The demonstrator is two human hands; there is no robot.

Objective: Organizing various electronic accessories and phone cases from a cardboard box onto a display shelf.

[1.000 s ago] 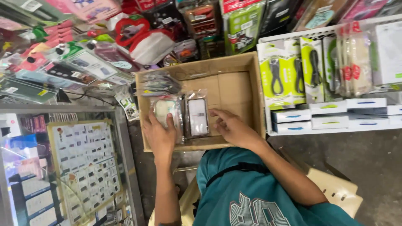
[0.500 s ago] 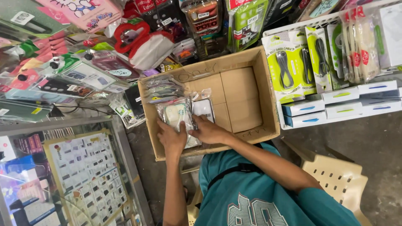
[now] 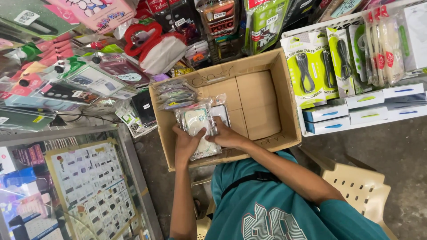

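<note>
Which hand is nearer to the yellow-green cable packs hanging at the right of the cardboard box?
The right. The right hand lies in the cardboard box on the side toward the cable packs; the left hand is farther off, holding the clear packets.

Cardboard box [image 3: 262, 102]: plain brown, dark scribbles along its 12 o'clock rim.
Packet in both hands [image 3: 199, 126]: clear plastic over a white and pale green case.
Stack of packets [image 3: 175, 94], at 10 o'clock inside the box: clear wrap over grey and dark contents.
Shirt [image 3: 267, 209], at 6 o'clock: teal with large white letters, crossed by a black strap.
Cable packs [image 3: 311, 66], at 2 o'clock: lime green and white cards, black cables.
Small boxes [image 3: 356, 109], at 3 o'clock: white with blue stripes.
Chair [image 3: 356, 186], at 5 o'clock: cream.
</note>
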